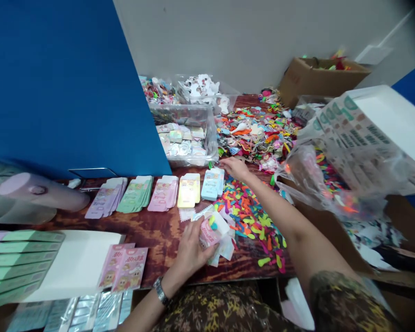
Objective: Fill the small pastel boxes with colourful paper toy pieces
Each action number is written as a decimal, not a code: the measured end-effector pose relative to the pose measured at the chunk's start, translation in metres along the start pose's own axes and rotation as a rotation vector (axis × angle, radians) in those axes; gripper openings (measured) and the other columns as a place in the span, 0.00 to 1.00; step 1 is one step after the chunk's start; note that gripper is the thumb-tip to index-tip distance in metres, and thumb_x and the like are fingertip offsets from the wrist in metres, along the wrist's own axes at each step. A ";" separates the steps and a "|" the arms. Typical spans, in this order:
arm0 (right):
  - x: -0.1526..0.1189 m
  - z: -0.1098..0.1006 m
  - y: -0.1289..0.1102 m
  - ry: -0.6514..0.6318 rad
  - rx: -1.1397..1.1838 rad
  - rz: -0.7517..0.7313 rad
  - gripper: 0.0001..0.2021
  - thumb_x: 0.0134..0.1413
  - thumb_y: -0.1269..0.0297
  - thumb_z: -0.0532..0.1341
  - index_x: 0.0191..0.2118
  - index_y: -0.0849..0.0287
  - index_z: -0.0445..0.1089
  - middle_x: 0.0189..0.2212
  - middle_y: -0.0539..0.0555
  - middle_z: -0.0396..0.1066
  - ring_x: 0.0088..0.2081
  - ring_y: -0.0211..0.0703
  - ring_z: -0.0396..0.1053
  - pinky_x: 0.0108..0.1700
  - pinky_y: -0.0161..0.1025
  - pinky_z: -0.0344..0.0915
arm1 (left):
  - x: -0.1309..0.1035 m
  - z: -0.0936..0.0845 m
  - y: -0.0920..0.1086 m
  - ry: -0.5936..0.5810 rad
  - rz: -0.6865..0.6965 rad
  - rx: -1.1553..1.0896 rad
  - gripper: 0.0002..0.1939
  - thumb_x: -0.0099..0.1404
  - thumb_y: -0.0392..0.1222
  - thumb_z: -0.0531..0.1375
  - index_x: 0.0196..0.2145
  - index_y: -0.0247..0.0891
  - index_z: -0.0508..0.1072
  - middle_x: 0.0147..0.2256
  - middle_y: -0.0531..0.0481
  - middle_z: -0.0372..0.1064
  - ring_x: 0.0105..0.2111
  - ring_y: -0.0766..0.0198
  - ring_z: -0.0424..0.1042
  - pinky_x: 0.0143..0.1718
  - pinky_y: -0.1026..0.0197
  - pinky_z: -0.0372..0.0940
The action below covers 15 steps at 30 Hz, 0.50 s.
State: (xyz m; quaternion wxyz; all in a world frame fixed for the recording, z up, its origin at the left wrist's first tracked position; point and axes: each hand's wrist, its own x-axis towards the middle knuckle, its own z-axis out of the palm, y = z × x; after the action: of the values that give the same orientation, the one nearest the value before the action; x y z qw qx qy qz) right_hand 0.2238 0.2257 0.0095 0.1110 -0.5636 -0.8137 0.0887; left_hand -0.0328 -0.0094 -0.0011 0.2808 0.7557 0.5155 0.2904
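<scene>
My left hand (189, 249) is closed around a small pink printed box (209, 230), held above the table's front part. The box's top is open, and bits of yellow and teal show in it. White and clear wrappers (226, 246) lie beside and under it. My right hand (235, 168) reaches forward to the near edge of a mixed heap of small trinkets (254, 131). Its fingertips are pinched together beside a small green and dark item; what they grip is too small to tell. Just below lies a stack of light blue flat boxes (212, 183).
Stacks of yellow (188, 191), pink (162, 193), green (134, 193) and purple boxes (107, 197) line the table. Bright water balloons (252, 210) spread under my right forearm. Clear bins (210, 138), a blue panel (72, 83) and a cardboard carton (318, 78) stand behind.
</scene>
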 end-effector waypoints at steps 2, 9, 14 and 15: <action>0.036 0.013 0.006 -0.067 -0.025 -0.065 0.18 0.61 0.65 0.55 0.54 0.57 0.73 0.55 0.60 0.70 0.50 0.51 0.71 0.51 0.42 0.67 | -0.001 0.001 0.000 -0.015 -0.010 -0.004 0.37 0.61 0.50 0.63 0.62 0.35 0.57 0.53 0.36 0.67 0.53 0.47 0.68 0.53 0.46 0.66; 0.071 0.030 0.020 -0.205 -0.106 -0.200 0.22 0.56 0.69 0.60 0.58 0.55 0.69 0.58 0.58 0.68 0.56 0.49 0.67 0.57 0.41 0.64 | 0.002 0.003 -0.001 -0.043 -0.055 -0.025 0.37 0.59 0.48 0.65 0.62 0.35 0.58 0.53 0.36 0.68 0.52 0.48 0.69 0.53 0.46 0.67; 0.023 0.012 0.060 -0.303 -0.153 -0.212 0.22 0.56 0.75 0.57 0.56 0.56 0.70 0.63 0.57 0.63 0.53 0.49 0.71 0.54 0.43 0.66 | 0.006 0.005 -0.001 -0.053 -0.041 -0.059 0.36 0.59 0.49 0.65 0.62 0.37 0.59 0.55 0.36 0.67 0.54 0.48 0.69 0.54 0.45 0.67; 0.011 0.007 0.067 -0.324 -0.161 -0.215 0.24 0.54 0.76 0.58 0.57 0.55 0.70 0.62 0.56 0.64 0.53 0.48 0.71 0.53 0.43 0.66 | 0.006 0.005 -0.001 -0.057 -0.035 -0.066 0.36 0.60 0.49 0.65 0.62 0.37 0.58 0.55 0.36 0.67 0.54 0.48 0.68 0.54 0.44 0.67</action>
State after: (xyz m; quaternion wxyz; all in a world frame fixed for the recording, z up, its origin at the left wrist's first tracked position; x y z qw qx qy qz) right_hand 0.2780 0.2591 -0.0139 -0.0579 -0.4587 -0.8810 0.1007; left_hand -0.0281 -0.0043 -0.0044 0.3251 0.7447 0.5108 0.2806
